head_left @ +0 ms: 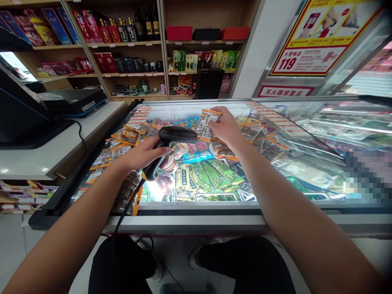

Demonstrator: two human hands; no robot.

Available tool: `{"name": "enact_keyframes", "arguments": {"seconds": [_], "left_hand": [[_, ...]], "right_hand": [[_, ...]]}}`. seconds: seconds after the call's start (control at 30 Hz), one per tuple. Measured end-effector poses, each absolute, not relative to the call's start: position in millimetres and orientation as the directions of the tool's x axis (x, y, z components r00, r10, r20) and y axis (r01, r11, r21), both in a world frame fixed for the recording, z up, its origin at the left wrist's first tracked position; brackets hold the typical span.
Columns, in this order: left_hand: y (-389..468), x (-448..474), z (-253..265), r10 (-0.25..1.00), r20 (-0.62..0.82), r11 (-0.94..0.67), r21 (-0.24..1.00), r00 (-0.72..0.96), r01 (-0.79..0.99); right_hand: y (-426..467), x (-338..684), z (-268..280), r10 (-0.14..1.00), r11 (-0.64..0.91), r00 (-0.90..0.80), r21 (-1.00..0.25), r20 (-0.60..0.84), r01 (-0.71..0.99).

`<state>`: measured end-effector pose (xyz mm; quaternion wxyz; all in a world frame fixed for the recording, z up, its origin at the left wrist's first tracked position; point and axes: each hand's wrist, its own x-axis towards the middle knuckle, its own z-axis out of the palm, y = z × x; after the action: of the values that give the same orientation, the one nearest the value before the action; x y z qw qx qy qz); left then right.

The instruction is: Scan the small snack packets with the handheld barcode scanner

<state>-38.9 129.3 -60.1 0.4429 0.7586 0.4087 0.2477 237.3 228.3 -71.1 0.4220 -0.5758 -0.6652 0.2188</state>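
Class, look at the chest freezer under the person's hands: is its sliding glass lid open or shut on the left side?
Open: the right hand reaches inside among the packets, and glass reflections cover only the right part of the freezer.

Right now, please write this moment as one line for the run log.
left hand: grips barcode scanner | right hand: holds snack packet | below: open chest freezer with packaged goods

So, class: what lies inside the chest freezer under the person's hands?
Inside the freezer: green ice-lolly packets, round tubs and orange-edged wrappers. The left hand, holding the scanner, and the right hand hide what lies beneath them.
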Motion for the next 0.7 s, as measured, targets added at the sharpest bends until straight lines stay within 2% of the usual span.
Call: {"name": "enact_keyframes", "arguments": {"seconds": [0.1,0.2,0.27,0.33,0.4,0.47,0.5,0.53,0.7], "left_hand": [[133,-41,-60,0.887,0.068,-0.233,0.920,0.457,0.315],[137,-43,-58,0.931,0.142,-0.219,0.954,0.337,0.203],[140,-43,-56,0.940,0.199,-0.246,0.958,0.276,0.149],[142,-44,-55,0.944,0.226,-0.259,0.958,0.241,0.119],[143,-44,-54,0.950,0.225,-0.252,0.962,0.219,0.106],[143,-44,-55,0.953,0.207,-0.237,0.964,0.220,0.120],[143,-43,-55,0.954,0.199,-0.232,0.964,0.226,0.132],[142,-43,-55,0.953,0.192,-0.230,0.963,0.235,0.144],[142,-42,-58,0.951,0.161,-0.201,0.971,0.266,0.130]], "right_hand": [[230,251,-71,0.969,0.129,0.050,-0.664,0.244,0.737],[231,260,-76,0.941,0.042,0.095,-0.391,0.324,0.919],[229,254,-81,0.888,0.059,0.052,-0.224,0.456,0.973],[223,238,-87,0.849,0.203,-0.094,-0.157,0.519,0.967],[214,213,-95,0.837,0.414,-0.289,-0.192,0.464,0.890],[205,186,-105,0.836,0.527,-0.412,-0.322,0.362,0.786],[201,174,-109,0.857,0.512,-0.417,-0.401,0.305,0.760],[198,165,-114,0.860,0.510,-0.438,-0.426,0.262,0.747],[197,151,-119,0.887,0.438,-0.418,-0.643,0.196,0.628]]}}
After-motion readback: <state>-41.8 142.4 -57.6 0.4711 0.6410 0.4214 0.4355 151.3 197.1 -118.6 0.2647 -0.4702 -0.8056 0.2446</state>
